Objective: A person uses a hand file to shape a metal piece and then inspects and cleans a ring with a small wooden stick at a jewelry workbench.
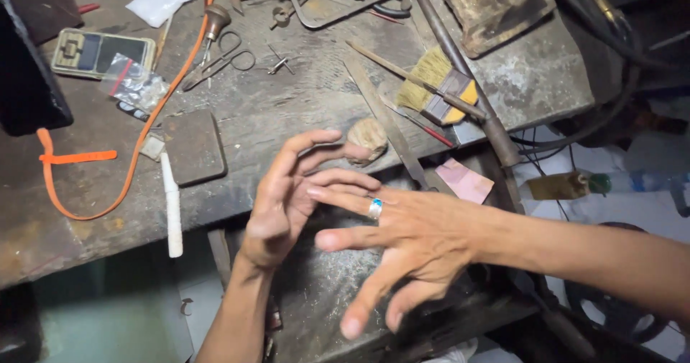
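**Two bare hands meet over a cluttered workbench, one wearing a ring**

Two hands hover together above the edge of a worn, scratched wooden surface. The right hand lies palm down with its fingers spread wide, holding nothing. A silver ring with a small blue stone sits on one of its fingers, close to the knuckle. The left hand is raised beside it, palm turned inward, fingers loosely open and curved; its fingertips touch or nearly touch the ringed finger.

The ring looks small, hard, light and smooth, so probably slippery; it would best be pinched at the sides of its band.

On the surface behind lie a straw brush, scissors, an orange cord, a white stick, a dark flat block and a rounded stone-like lump.
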